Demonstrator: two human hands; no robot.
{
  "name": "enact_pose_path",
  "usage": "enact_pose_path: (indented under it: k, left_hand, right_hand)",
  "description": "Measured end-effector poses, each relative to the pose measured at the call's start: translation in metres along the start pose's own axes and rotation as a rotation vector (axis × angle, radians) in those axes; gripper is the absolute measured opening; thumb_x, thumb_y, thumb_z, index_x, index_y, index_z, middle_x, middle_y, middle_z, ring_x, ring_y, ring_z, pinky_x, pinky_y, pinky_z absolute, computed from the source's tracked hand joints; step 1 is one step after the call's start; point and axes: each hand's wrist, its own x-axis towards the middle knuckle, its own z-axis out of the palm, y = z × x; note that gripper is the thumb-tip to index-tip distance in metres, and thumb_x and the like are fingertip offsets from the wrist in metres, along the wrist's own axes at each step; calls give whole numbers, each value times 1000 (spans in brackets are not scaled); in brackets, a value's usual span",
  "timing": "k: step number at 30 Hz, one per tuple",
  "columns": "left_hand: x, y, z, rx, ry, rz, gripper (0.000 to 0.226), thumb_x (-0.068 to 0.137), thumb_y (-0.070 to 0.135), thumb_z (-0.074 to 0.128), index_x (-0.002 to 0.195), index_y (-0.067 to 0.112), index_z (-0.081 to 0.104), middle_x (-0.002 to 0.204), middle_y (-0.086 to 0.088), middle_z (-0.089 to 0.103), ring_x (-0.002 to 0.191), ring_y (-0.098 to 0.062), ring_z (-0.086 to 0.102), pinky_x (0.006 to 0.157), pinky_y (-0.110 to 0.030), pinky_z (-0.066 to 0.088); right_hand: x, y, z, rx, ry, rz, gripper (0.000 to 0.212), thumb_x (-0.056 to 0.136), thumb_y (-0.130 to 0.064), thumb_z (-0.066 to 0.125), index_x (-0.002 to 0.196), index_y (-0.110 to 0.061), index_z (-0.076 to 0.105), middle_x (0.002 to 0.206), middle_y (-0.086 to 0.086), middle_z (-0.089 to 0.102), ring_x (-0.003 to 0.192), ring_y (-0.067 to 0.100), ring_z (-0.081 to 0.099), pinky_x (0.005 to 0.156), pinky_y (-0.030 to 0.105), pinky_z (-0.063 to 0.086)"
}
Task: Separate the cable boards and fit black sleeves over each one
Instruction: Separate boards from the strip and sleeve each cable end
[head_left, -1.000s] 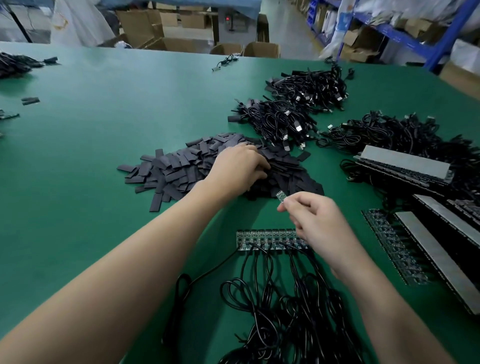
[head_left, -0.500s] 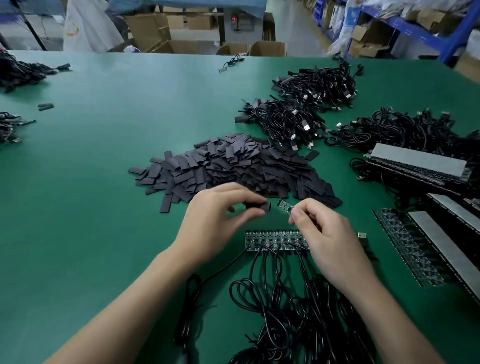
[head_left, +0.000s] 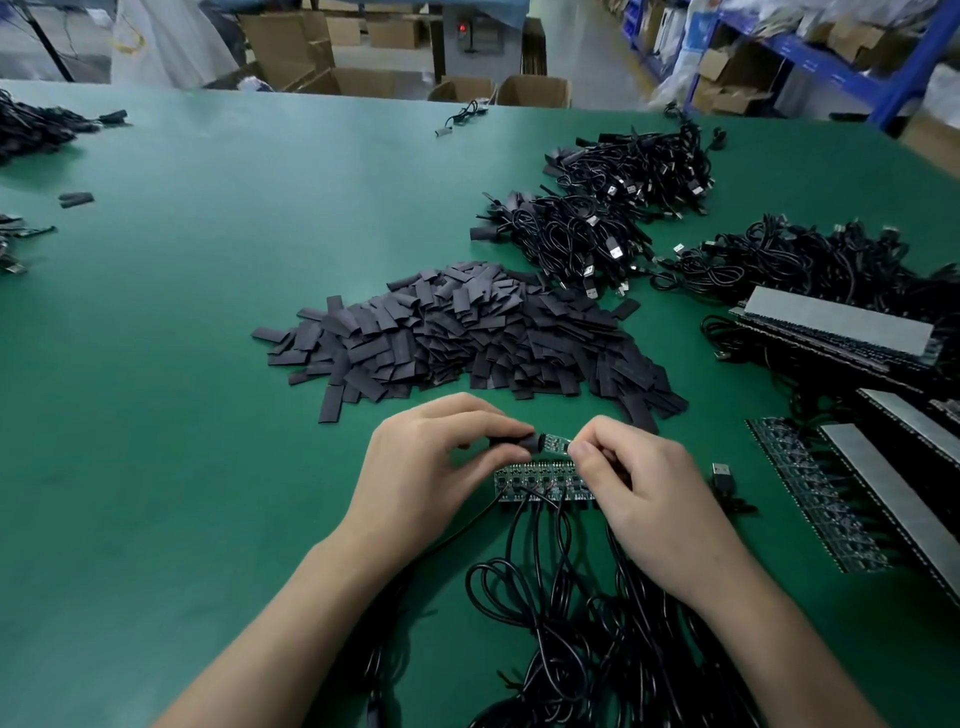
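The left hand (head_left: 431, 467), which a second earlier had been digging in the pile of sleeves (head_left: 467, 332), had come back with its thumb and fingers curled, pinching one sleeve (head_left: 511, 442). The right hand (head_left: 649, 488) pinched the loose board (head_left: 555, 443) by its near end. Sleeve mouth and board tip now met, just above the strip of joined boards (head_left: 540, 480) on the table (head_left: 208, 312); sliding on looked under way.

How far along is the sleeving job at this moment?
Done, apparently: cable bundles with sleeved ends lie farther back. In hand: the left hand holds a black sleeve at the tip of a single board pinched by the right hand; it is not yet on. Left: the joined board strip beneath the hands, more panels to the right, and a big sleeve pile.
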Motion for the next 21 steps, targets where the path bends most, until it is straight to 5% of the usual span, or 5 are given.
enact_pose_path:
  k: [11, 21]
  left_hand:
    - [0, 0, -5, 313, 1, 254, 15, 91, 32, 79, 103, 23, 81, 97, 10, 73, 85, -14, 69, 69, -35, 58]
    - [-1, 2, -8, 303, -84, 207, 16, 91, 35, 79, 104, 27, 81, 97, 14, 73, 82, -8, 69, 66, -31, 56]
  right_hand:
    - [-2, -2, 2, -25, -41, 17, 31, 102, -39, 50, 74, -27, 51, 72, -17, 54, 63, 10, 47, 58, 24, 29]
    - [-2, -3, 3, -104, -29, -24, 29, 101, -38, 49, 72, -37, 46, 81, -31, 56, 74, 3, 54, 60, 19, 30]
